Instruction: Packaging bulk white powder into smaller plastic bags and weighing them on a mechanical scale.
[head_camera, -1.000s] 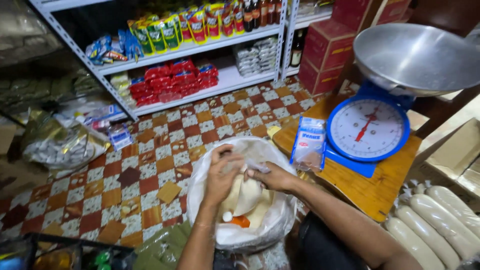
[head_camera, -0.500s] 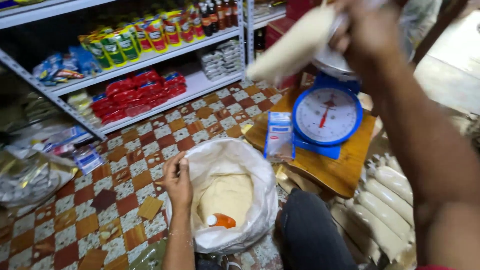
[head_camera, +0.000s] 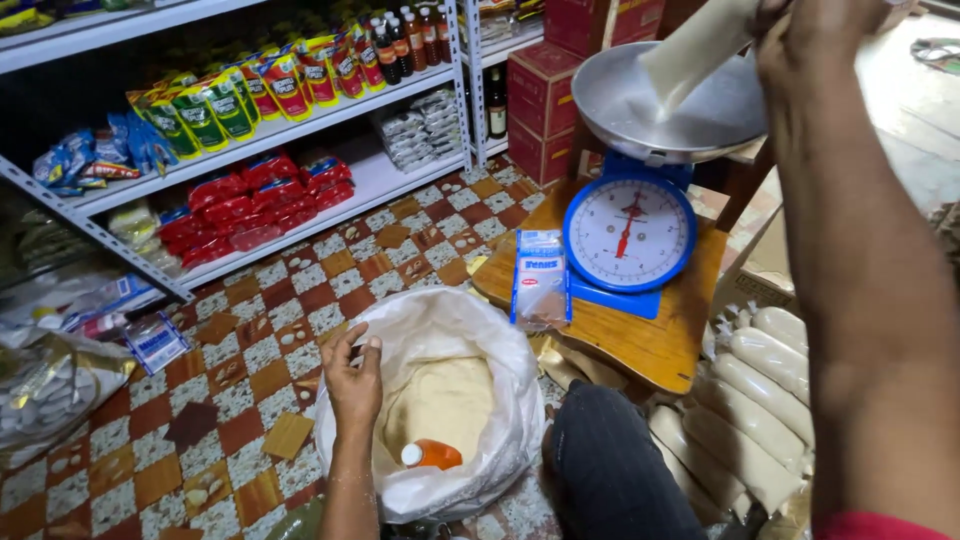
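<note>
1. Since a second ago my right hand has left the sack and risen to the pan of the scale; my left hand has stayed at the sack's rim.
2. My right hand is closed around a long pale bag, tilted so that its lower end points down into the pan. White grain lies in the pan beneath that end.
3. The bag's top and my fingers run off the upper edge of the view, so I cannot tell just how the grip sits.
4. My left hand rests on the sack's left rim, fingers curled together over the edge, holding it open.
5. Inside the sack lies pale grain, with an orange scoop near the front, apart from my hand.
6. The sack stands on the tiled floor, its right side close to the table.
7. The scale stands near the table's front edge; a small blue-and-white packet leans just beside it on the left.
8. My knee is between the sack and a row of filled bags at the right.
9. Open floor lies left of the sack, up to the shelves.
</note>
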